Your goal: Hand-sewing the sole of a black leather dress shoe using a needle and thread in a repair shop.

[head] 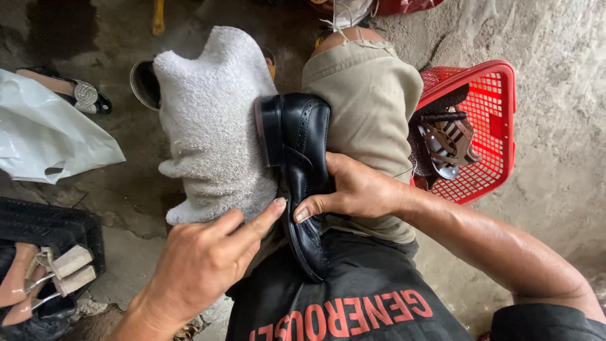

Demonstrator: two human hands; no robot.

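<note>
1. Gripping the black shoe (302, 170) around its middle, the right hand (360, 189) is closed on it, thumb on the sole side and fingers hidden behind the upper.
2. The left hand (205, 262) is half open, holding nothing; its fingertips rest on the towel (208, 126) just at the shoe's 9 o'clock edge.
3. The shoe lies on its side between the knees, heel toward 12 o'clock, toe toward 6.
4. It looks stiff and moderately light; the polished leather is likely slippery, so the waist or heel block seems the firmest hold.
5. The towel is soft and would bunch if pulled.
6. A red basket (499, 113) crowds 3 o'clock; a white bag (44, 139) and a black tray (69, 221) with wooden-heeled shoes sit at 9. Bare floor (555, 189) past the basket leaves the most room.
</note>
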